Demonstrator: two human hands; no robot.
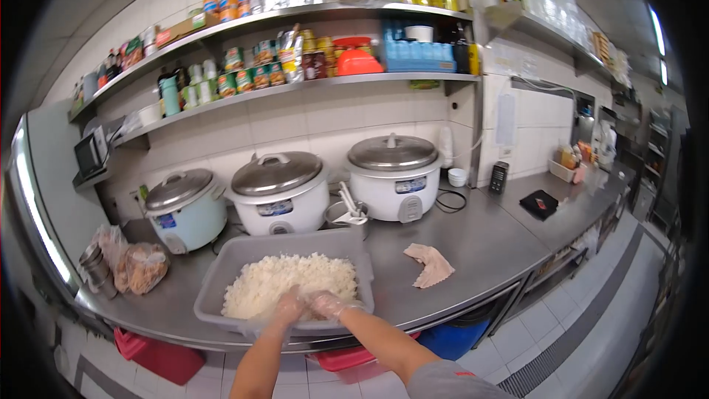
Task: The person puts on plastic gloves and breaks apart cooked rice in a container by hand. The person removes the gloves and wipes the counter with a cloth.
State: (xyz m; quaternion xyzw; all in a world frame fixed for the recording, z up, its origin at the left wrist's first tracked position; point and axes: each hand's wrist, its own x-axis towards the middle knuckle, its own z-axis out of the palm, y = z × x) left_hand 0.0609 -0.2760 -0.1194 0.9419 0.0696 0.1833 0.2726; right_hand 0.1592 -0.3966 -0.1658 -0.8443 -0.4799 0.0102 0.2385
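A grey plastic tub (209, 281) on the steel counter holds a large heap of white rice (273, 277). Both my hands, in clear plastic gloves, are in the rice near the tub's front side. My left hand (289, 306) is just beside my right hand (325, 304), close together or touching. The fingers of both are sunk in the rice or hidden by it, so what they hold does not show. A metal pot with white-handled utensils (347, 214) stands behind the tub.
Three rice cookers (277, 196) line the wall behind the tub. Plastic bags of food (140, 266) lie left, a crumpled cloth (430, 264) right. Shelves (295, 87) with cans hang above. A red bin (159, 358) and a blue bin (454, 336) are under the counter.
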